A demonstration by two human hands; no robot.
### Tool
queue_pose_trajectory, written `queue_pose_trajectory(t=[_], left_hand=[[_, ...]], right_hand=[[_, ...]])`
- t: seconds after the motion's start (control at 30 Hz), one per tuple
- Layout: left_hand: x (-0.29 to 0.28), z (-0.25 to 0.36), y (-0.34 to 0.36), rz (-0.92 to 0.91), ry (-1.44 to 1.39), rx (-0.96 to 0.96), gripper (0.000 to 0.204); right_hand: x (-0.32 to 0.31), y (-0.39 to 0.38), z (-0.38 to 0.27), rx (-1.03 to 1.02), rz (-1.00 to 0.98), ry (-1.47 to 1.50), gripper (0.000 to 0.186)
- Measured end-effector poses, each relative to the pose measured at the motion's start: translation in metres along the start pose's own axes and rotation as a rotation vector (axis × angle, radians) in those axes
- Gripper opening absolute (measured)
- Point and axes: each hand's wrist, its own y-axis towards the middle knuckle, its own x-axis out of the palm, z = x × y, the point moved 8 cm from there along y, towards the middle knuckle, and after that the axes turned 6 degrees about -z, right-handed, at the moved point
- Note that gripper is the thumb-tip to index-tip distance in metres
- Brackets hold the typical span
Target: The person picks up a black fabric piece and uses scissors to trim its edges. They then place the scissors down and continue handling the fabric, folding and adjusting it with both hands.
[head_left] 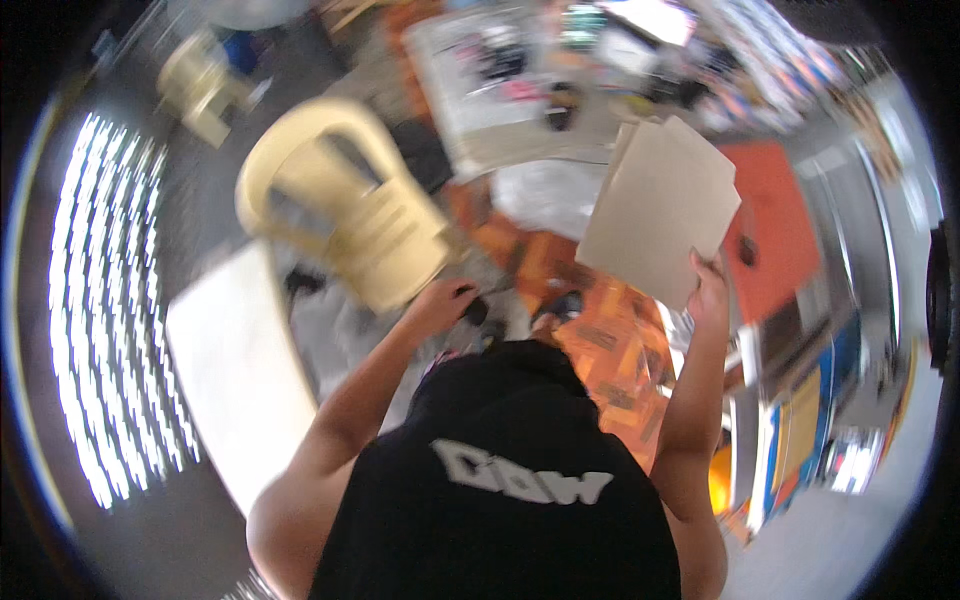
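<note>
My right hand [706,285] grips flat tan cardboard sheets [650,205] by their lower edge, holding them out at the right. My left hand [450,298] is at the centre, just below a pale yellow plastic chair [395,240], its fingers curled; a dark shape shows by the fingertips, and I cannot make out whether I hold it. Below the chair and to its left stands a white board or tabletop [235,370]. My feet show partly on the patterned orange floor [615,370]. The picture is blurred by motion.
A cluttered pale table [460,110] lies ahead, with a white plastic bag [535,195] below it. A second chair [195,80] stands at the upper left, above a bright slatted window [110,300]. At the right are a red-orange surface [775,230] and stacked boards [795,430].
</note>
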Motion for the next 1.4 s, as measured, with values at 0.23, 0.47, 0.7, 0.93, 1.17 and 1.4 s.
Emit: queue_pose_trajectory(t=[0.23, 0.47, 0.7, 0.93, 1.17, 1.4], left_hand=[[0.049, -0.103, -0.064, 0.005, 0.117, -0.268, 0.028], [0.039, -0.103, -0.121, 0.113, -0.222, -0.314, 0.025], [-0.072, 0.028, -0.12, 0.178, -0.629, 0.208, 0.014], [-0.083, 0.094, -0.024, 0.164, -0.519, 0.277, 0.016], [0.071, 0.27, -0.001, -0.613, -0.773, 0.422, 0.017], [0.176, 0.412, -0.022, -1.127, -1.055, 0.367, 0.018]], right_hand=[[0.244, 0.023, 0.204, 0.507, -0.438, -0.115, 0.054], [0.364, -0.04, 0.296, -0.002, -1.277, -1.232, 0.081], [0.314, -0.102, 0.186, -0.016, -1.196, -0.843, 0.055], [0.135, -0.074, -0.007, 0.162, -0.341, -0.743, 0.022], [0.132, -0.171, -0.03, -0.439, -0.289, -1.24, 0.039], [-0.02, -0.297, -0.037, -0.208, 0.122, -0.264, 0.036]])
